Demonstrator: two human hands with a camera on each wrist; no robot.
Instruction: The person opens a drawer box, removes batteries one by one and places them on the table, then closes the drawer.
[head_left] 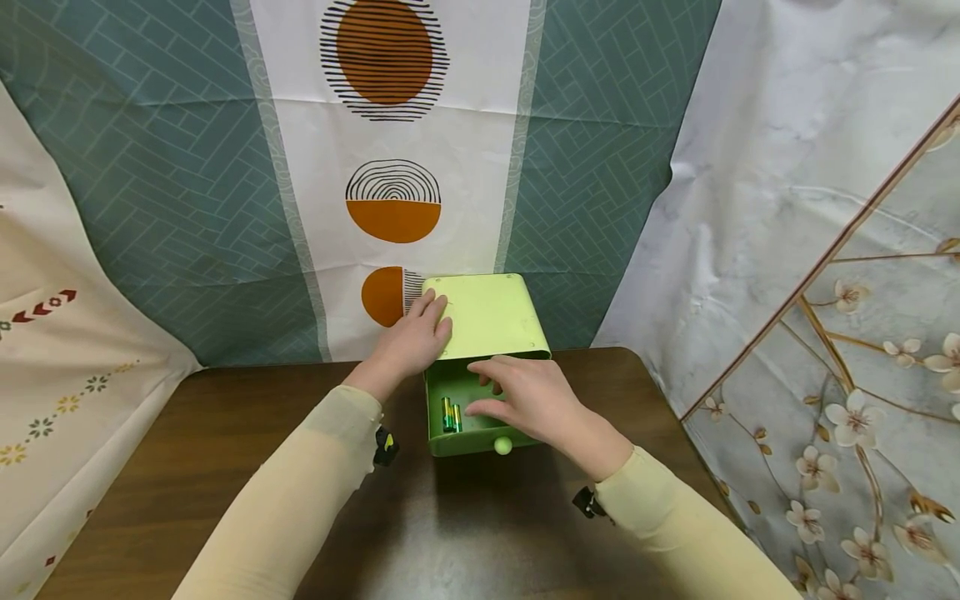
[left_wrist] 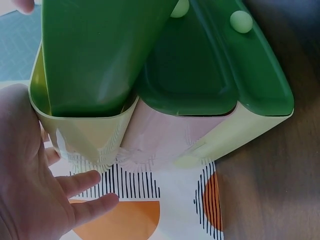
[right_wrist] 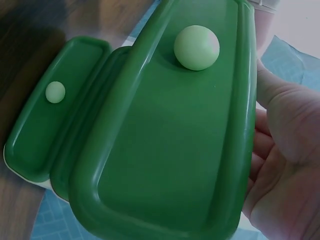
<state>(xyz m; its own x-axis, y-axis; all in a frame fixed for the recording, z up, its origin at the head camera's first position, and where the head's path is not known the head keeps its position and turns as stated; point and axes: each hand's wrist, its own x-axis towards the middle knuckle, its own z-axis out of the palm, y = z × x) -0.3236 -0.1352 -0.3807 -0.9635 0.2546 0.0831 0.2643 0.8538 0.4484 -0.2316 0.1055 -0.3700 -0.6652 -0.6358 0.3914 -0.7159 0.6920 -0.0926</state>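
Observation:
A small stacked drawer unit (head_left: 487, 312) with a pale green top stands at the back of the table. Its top drawer (right_wrist: 165, 140), dark green with a round light green knob (right_wrist: 196, 48), is pulled out. Two green-and-gold batteries (head_left: 452, 415) sit on the left side inside that drawer. My left hand (head_left: 415, 337) rests on the unit's top left edge, fingers extended along its side in the left wrist view. Over the drawer hovers my right hand (head_left: 528, 396), thumb and fingers apart and loosely bent, with nothing seen between them.
Two lower drawers, the middle one (left_wrist: 195, 75) in a pink casing and the bottom one (left_wrist: 267, 75) in a pale casing, are pushed in. A patterned cloth (head_left: 397, 133) hangs right behind the unit. The brown wooden table (head_left: 247, 467) extends around it, with cloths at both sides.

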